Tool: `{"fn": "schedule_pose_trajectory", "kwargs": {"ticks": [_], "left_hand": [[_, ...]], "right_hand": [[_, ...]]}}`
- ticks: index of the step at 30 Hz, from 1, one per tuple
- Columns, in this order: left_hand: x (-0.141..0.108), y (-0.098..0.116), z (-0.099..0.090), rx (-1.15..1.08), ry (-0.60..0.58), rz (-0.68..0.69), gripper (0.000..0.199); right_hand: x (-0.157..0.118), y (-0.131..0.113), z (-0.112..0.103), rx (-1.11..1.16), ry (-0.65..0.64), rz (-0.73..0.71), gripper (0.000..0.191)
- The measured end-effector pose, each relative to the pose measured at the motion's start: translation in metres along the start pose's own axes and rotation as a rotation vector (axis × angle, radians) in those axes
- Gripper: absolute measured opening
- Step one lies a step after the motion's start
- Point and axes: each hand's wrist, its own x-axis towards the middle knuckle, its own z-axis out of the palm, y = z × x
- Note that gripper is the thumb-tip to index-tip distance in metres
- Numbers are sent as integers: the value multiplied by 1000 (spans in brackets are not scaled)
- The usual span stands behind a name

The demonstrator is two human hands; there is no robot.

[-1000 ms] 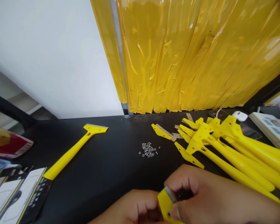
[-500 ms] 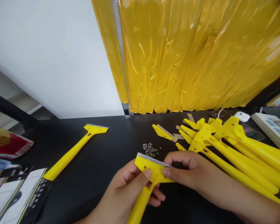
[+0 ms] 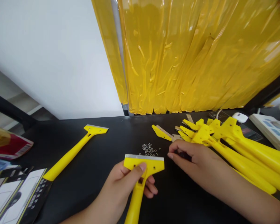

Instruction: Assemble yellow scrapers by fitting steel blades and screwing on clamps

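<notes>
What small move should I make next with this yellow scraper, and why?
Probably take one small screw from the little pile with your right hand. Your left hand is holding the yellow scraper steady, with its metal blade along the top edge, and the pile lies just beyond it.
</notes>
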Motion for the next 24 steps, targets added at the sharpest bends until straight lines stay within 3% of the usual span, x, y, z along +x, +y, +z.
{"fn": "schedule_pose_trajectory", "kwargs": {"ticks": [4, 13, 21, 24], "left_hand": [[-1, 4, 2, 41, 44, 20, 34], [0, 3, 2, 48, 15, 5, 36], [-1, 2, 1, 10, 4, 25, 32], [-2, 2, -1, -23, -47, 46, 34]], "right_hand": [[4, 11, 16, -309, 157, -152, 28], [15, 5, 33, -407, 119, -160, 30], [7, -4, 24, -225, 102, -113, 20], [2, -10, 14, 56, 10, -54, 17]]}}
